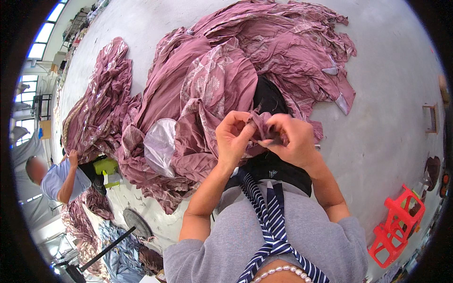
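Both hands are raised in front of my waist, working on one bunched piece of mauve fabric. My left hand pinches its left side between thumb and fingers. On the other side my right hand grips the cloth with curled fingers, slightly blurred. A large heap of mauve patterned fabric spreads over the floor beyond my hands and to the left. A shiny silvery-white patch shows on the heap left of my left hand. Whether the held piece joins the heap is hidden.
At the left, a person in a light blue shirt holds fabric near a green stool. A black pole and a pile of blue cloth lie lower left. A red plastic stool lies tipped at the right.
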Demonstrator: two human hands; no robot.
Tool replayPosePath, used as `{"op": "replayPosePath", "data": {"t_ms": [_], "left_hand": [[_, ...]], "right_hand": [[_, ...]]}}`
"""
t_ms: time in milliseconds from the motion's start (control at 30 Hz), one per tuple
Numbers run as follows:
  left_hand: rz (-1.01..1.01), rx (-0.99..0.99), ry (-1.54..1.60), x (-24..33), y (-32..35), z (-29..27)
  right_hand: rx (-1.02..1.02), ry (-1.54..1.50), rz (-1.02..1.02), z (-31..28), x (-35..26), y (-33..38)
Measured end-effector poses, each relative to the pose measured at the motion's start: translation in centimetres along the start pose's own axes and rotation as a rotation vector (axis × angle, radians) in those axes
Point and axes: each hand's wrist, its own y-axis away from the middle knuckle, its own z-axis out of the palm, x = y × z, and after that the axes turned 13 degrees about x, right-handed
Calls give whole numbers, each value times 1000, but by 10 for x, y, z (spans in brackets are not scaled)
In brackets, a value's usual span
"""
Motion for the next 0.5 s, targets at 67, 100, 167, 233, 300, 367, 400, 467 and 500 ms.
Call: {"op": "replayPosePath", "data": {"t_ms": [67, 100, 167, 233, 300, 367, 400, 467, 500], "left_hand": [[-152, 14, 195, 0, 1, 1], [-175, 3, 234, 1, 1, 2], [-179, -10, 262, 2, 1, 3], [-109, -19, 172, 0, 3, 1], [-74, -33, 125, 0, 4, -1], [-69, -51, 118, 1, 4, -3], [-60, -67, 130, 2, 5, -3], [-41, -99, 155, 4, 5, -2], [-24, -120, 155, 5, 5, -2]], "right_hand": [[54, -74, 221, -8, -8, -4], [72, -104, 217, -10, -2, -2], [85, -167, 291, -7, 1, -1], [82, -217, 320, -6, 2, -4], [40, -267, 329, -5, 8, -9], [-9, -320, 358, -5, 10, -10], [-38, -348, 383, -5, 11, -10], [-70, -386, 398, -5, 10, -10], [-74, -395, 389, -4, 10, -11]]}}
